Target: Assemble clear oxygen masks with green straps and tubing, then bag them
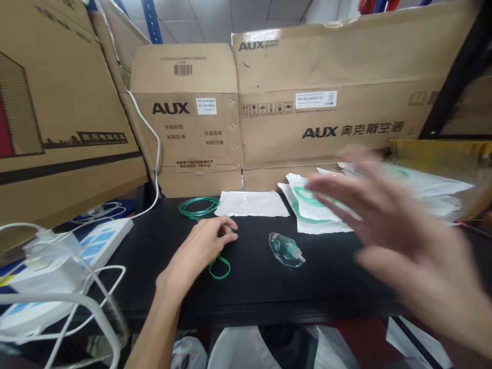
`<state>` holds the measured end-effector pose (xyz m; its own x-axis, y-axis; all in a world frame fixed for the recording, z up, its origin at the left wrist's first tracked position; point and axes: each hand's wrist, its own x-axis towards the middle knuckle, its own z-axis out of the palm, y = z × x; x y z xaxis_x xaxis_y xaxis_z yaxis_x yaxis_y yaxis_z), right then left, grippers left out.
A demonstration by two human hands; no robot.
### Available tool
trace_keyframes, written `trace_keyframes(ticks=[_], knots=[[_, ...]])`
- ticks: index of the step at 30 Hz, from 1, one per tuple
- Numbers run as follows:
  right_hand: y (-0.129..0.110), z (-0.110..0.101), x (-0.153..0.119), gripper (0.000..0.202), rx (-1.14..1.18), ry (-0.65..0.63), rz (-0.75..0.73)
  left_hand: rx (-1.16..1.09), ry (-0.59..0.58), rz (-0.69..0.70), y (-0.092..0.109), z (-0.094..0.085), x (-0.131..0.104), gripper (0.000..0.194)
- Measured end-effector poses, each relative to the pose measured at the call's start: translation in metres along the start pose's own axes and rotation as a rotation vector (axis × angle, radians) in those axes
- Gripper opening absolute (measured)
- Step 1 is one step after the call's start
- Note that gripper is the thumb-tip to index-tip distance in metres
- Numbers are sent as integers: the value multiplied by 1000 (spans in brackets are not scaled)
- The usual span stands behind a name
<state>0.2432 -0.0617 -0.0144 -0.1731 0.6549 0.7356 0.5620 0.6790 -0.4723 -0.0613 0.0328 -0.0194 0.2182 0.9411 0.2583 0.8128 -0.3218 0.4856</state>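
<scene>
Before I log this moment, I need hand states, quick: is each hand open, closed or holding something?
Left hand: closed, apparently pinching the green strap.
Right hand: open, blurred; nothing visible in it.

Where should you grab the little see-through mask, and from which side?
Probably by its pale, stubby connector, coming from the right, where the right hand is: it juts from the mask toward that side, offering something narrow to pinch, while the rounded shell looks harder to grip.

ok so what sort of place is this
Likely a makeshift workstation, perhaps in a storeroom: AUX cardboard stands behind a black desk, white packets are piled on it, and a power strip lies at left.
</scene>
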Motion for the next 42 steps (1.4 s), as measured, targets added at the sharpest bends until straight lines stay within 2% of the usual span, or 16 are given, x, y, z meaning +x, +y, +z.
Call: trace_keyframes(ticks=[3,5,7,9,12,17,22,25,28,35,42], knots=[[12,34,21,46,-119,-204,115,-66,-8,78,6,9,1,26],[22,55,21,55,-200,-340,210,-84,-10,103,7,14,2,31],[31,68,16,60,-262,-415,269,-80,-16,114,8,17,3,32],[37,73,10,54,-292,-435,271,-74,-24,128,8,18,4,29],[46,70,7,49,-290,-430,245,-90,-28,159,10,18,6,26],[58,61,11,50,-232,-379,330,-182,-46,190,20,19,6,21],[51,57,25,43,88,-223,360,-306,27,180,36,22,1,10],[45,57,30,44,307,-152,412,-273,48,212,44,25,-1,14],[41,60,31,46,459,-108,470,-290,22,232,47,27,-2,16],[36,66,30,44,482,-73,462,-413,-30,222,48,31,-1,22],[36,65,30,42,502,-70,453,-533,-56,236,48,35,1,20]])
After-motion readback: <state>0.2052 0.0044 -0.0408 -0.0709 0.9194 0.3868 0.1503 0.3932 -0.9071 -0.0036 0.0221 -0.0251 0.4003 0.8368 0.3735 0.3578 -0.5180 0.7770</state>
